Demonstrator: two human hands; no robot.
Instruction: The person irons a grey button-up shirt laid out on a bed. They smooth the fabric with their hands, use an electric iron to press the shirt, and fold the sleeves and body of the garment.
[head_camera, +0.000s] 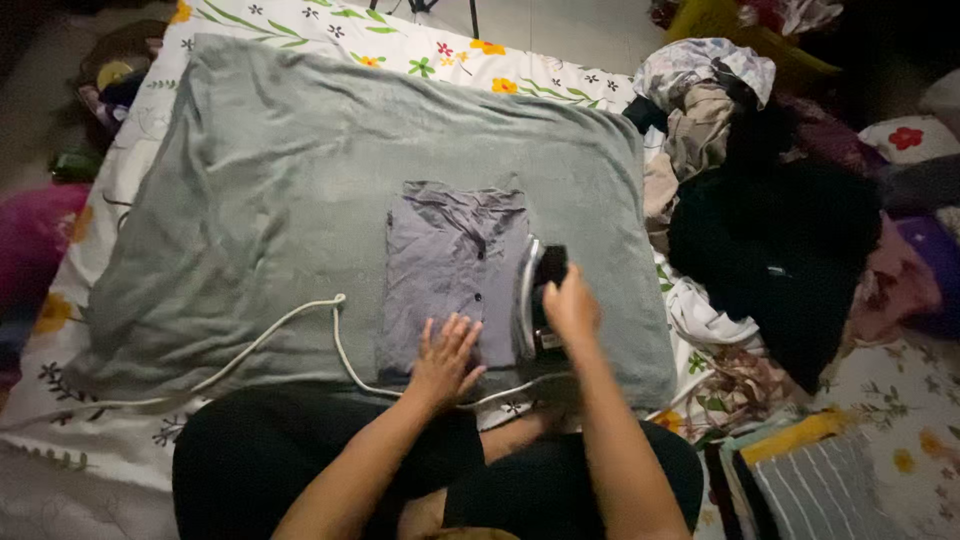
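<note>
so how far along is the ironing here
Done: the grey shirt already lies folded on the grey blanket. In hand: the right hand holds the iron at the shirt's right edge while the left hand presses its lower part flat. Left: a pile of clothes sits unfolded to the right.

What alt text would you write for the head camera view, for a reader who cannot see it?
A person's right hand grips an iron at the edge of a folded grey shirt, while the left hand lies flat on it. The shirt lies on a grey towel beside piled clothes.
</note>
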